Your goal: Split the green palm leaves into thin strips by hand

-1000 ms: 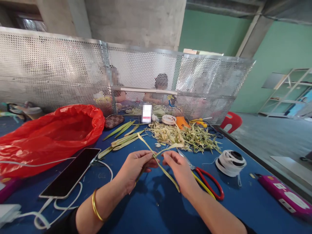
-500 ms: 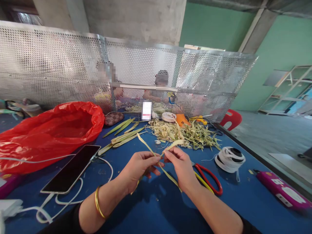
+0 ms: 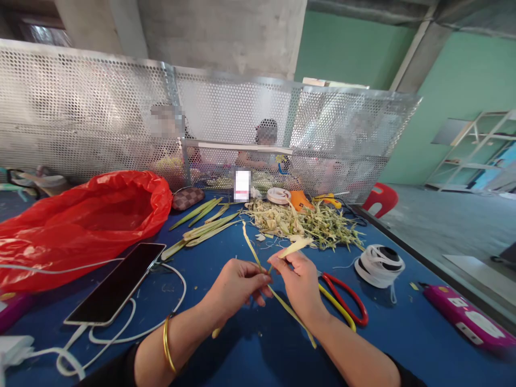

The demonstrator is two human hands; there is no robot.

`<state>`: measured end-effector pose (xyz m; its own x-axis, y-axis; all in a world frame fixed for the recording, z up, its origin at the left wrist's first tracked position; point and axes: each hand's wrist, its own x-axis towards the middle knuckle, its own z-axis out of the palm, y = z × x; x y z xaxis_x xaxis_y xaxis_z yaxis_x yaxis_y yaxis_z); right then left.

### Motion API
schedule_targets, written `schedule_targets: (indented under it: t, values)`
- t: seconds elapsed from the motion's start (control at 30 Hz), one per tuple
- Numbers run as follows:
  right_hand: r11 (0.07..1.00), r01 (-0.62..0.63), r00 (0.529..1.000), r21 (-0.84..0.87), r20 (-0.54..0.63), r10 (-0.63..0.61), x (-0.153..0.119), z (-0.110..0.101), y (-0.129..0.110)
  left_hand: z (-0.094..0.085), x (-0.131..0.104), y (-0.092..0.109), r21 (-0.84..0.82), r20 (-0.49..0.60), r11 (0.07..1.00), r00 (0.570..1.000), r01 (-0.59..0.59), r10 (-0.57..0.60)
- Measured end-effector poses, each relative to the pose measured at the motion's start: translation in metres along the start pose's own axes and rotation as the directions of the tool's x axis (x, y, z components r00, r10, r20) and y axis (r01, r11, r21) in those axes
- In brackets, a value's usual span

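Observation:
My left hand (image 3: 246, 282) is closed, pinching pale green-yellow leaf strips where they cross. One thin strip (image 3: 250, 244) rises from its fingertips, and a longer strip (image 3: 296, 317) slants down to the right beneath my other wrist. Close beside it, my right hand (image 3: 297, 277) pinches a broader pale leaf strip (image 3: 297, 246) between thumb and fingers. The fingertips of both hands nearly meet above the blue table (image 3: 242, 352). Another strip end (image 3: 216, 332) shows below my left hand. Scissors (image 3: 349, 303) with red and yellow handles lie by my right wrist, their blades mostly hidden.
Leaf scraps (image 3: 306, 220) are heaped behind my hands, with long leaf pieces (image 3: 209, 228) to their left. A red plastic bag (image 3: 80, 226), a cabled phone (image 3: 116, 284), a white cord spool (image 3: 379, 267) and a purple case (image 3: 465, 317) surround them. Perforated metal panels (image 3: 237, 105) stand behind.
Both hands have shifted slightly lower. The upper thin strip now stands steeper, the broad strip extends farther right, and the lower strip reaches farther down and right.

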<state>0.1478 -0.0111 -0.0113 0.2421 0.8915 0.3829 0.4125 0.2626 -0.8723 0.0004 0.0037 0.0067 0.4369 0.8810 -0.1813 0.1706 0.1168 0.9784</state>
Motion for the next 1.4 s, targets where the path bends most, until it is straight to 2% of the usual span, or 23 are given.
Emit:
schedule_targets:
  t: [0.17, 0.33, 0.47, 0.63, 0.77, 0.93, 1.13, 1.27, 1.33, 1.4]
  values:
    - [0.997, 0.069, 0.993, 0.025, 0.097, -0.071, 0.006, -0.005, -0.003, 0.001, 0.000, 0.001, -0.026, -0.044, 0.998, 0.997, 0.054, -0.055]
    - [0.988, -0.118, 0.959, 0.101, 0.269, 0.087, 0.008, -0.006, -0.013, 0.005, 0.001, -0.004, 0.048, -0.030, 0.998, 0.999, 0.027, -0.025]
    - [0.946, -0.262, 0.919, 0.191, 0.349, 0.184, 0.004, -0.001, -0.015, 0.009, 0.001, -0.004, 0.069, -0.020, 0.997, 0.999, 0.032, -0.031]
    - [0.899, -0.340, 0.872, 0.275, 0.449, 0.193, 0.000, 0.001, -0.011, 0.010, 0.001, -0.008, 0.060, -0.001, 0.998, 1.000, 0.017, -0.017]
    - [0.913, -0.299, 0.892, 0.279, 0.422, 0.163, -0.001, 0.001, -0.010, 0.009, 0.003, -0.012, 0.029, 0.018, 1.000, 1.000, 0.008, -0.008]
    - [0.958, -0.139, 0.945, 0.250, 0.322, 0.053, -0.005, 0.004, -0.008, 0.010, 0.002, -0.014, 0.083, 0.032, 0.997, 0.999, -0.011, 0.009]
    - [0.908, -0.305, 0.917, 0.287, 0.346, 0.198, 0.001, 0.004, -0.008, 0.009, 0.003, -0.010, 0.021, 0.014, 0.999, 0.999, 0.037, -0.037]
    - [0.921, -0.252, 0.949, 0.298, 0.264, 0.174, 0.008, -0.001, -0.005, 0.002, 0.004, -0.004, -0.017, -0.072, 1.000, 0.997, 0.026, -0.028]
    - [0.940, -0.228, 0.960, 0.255, 0.223, 0.172, 0.009, -0.002, -0.004, -0.001, 0.005, -0.003, -0.031, -0.078, 0.999, 0.997, 0.018, -0.020]
    - [0.939, -0.235, 0.957, 0.251, 0.229, 0.178, 0.009, -0.002, -0.003, -0.001, 0.005, -0.002, -0.028, -0.077, 0.999, 0.997, 0.019, -0.021]
